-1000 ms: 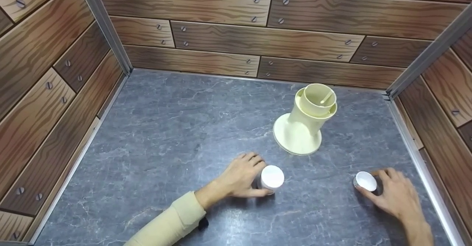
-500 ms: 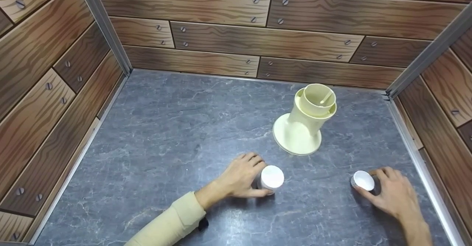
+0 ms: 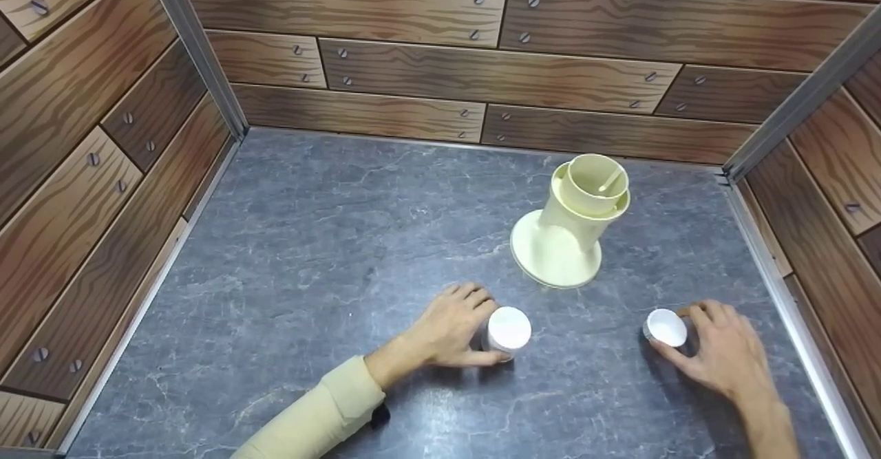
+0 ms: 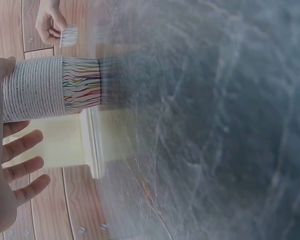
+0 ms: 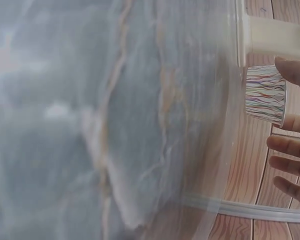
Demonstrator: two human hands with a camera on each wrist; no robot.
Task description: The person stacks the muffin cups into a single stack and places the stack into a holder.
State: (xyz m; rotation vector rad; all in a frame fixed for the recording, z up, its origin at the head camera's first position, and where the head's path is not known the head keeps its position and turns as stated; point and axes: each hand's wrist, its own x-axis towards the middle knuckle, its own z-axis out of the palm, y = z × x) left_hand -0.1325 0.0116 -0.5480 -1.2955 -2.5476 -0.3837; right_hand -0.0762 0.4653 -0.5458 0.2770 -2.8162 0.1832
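Observation:
Near the middle front of the table, my left hand point(image 3: 458, 328) holds a stack of nested paper cups point(image 3: 509, 329) between thumb and index finger. In the left wrist view, many white rims show above the lowest cup's coloured wavy lines point(image 4: 82, 84); the stack stands upright on the table. Farther right, my right hand point(image 3: 723, 349) pinches a single paper cup point(image 3: 665, 328) by its rim, mouth upward. Seen from the right wrist, that small cup point(image 5: 266, 94) has the same line pattern, and the other fingers point(image 5: 289, 146) are spread apart below it. The left wrist view shows it slightly above the table.
A pale yellow stand point(image 3: 568, 239) with a wide round base and a cup-like top rises behind the hands, right of centre. Wood-patterned walls point(image 3: 385, 67) with metal edging enclose the grey marbled table point(image 3: 310, 239) at the back and both sides.
My right hand has moved left and slightly away from me with its paper cup, closer to the stack. The left hand and the stack have stayed in place.

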